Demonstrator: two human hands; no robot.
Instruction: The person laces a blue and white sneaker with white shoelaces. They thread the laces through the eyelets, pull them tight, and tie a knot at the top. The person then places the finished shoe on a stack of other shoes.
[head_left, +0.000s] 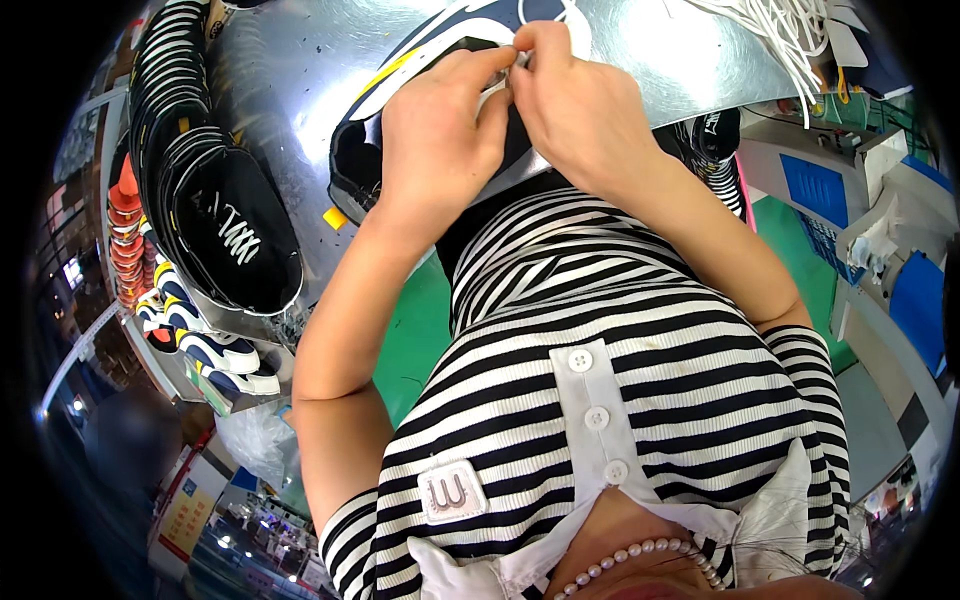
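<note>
Pinching a white lace (pixel 497 88) between both hands, left hand (pixel 440 135) and right hand (pixel 575 105) grasp it over a dark shoe upper (pixel 420 60) on the metal table (pixel 290 90).

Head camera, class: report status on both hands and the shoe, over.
Left hand and right hand both pinching a white lace at the dark shoe. Shoe lying on the metal table. Loose white laces lie to the right, clear of the hands.
</note>
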